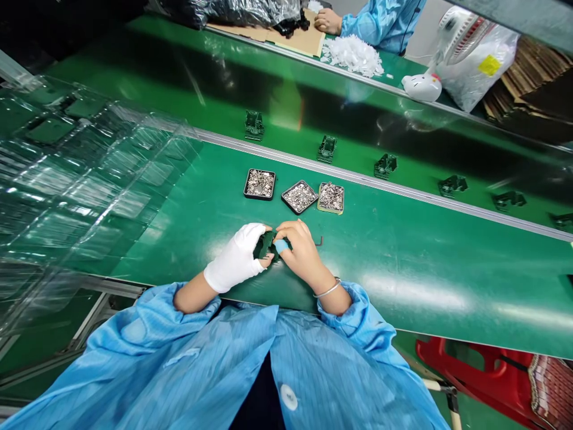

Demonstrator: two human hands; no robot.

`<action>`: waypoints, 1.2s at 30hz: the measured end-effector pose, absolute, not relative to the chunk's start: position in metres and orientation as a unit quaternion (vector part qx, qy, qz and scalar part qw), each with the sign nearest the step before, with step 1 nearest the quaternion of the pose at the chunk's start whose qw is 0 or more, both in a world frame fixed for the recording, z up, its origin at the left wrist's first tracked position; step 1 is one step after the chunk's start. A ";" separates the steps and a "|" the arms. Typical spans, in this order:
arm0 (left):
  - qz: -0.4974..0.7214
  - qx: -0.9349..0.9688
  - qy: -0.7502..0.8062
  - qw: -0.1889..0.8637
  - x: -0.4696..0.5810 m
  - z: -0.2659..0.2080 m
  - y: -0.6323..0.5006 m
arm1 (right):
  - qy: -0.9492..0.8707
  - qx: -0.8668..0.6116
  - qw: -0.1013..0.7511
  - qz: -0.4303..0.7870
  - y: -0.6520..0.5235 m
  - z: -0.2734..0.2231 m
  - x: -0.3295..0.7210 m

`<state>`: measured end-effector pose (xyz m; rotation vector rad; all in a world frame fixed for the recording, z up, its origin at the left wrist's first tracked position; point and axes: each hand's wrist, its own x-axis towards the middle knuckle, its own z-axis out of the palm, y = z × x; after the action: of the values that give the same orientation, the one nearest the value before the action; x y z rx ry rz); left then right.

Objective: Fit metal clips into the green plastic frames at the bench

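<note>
Between my two hands, just above the near edge of the green table, is a small green circuit board (267, 243). My left hand (237, 255), in a white glove with bare fingertips, grips the board from its left side. My right hand (301, 251), with a blue cover on the thumb and a bangle at the wrist, has its fingers bent against the board's right side. What the right fingertips pinch is too small to make out. Beyond my hands stand a black tray (259, 183), a tilted tray (299, 197) and a third tray (331, 197), all filled with small metal parts.
A small hex key (319, 240) lies right of my hand. Clear plastic trays (89, 173) are stacked at left. Past a metal rail (286, 160), several circuit boards (327, 148) stand in a row. Another person's hand (328, 21) is near white parts (353, 55). A red chair (478, 376) stands lower right.
</note>
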<state>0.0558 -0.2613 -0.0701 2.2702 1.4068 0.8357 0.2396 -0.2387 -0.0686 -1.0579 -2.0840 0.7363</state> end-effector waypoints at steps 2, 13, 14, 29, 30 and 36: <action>0.284 0.805 0.496 0.157 0.056 -0.069 -0.261 | -0.792 -0.411 0.343 0.294 -0.238 -0.068 0.239; 0.308 0.783 0.513 0.170 0.065 -0.067 -0.256 | -0.740 -0.421 0.409 0.328 -0.239 -0.069 0.233; 0.307 0.782 0.519 0.156 0.066 -0.066 -0.254 | -0.738 -0.421 0.412 0.330 -0.240 -0.069 0.233; 0.259 0.787 0.560 0.002 0.089 -0.063 -0.257 | -0.748 -0.450 0.400 0.278 -0.244 -0.079 0.232; 0.267 0.786 0.558 0.020 0.089 -0.066 -0.257 | -0.748 -0.452 0.392 0.288 -0.242 -0.079 0.235; 0.328 0.731 0.548 0.240 0.076 -0.087 -0.252 | -0.738 -0.495 0.342 0.307 -0.200 -0.061 0.258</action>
<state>0.0755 -0.2522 -0.0867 2.0002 1.5004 0.8975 0.2575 -0.2002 -0.0609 -1.2863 -1.9189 0.7990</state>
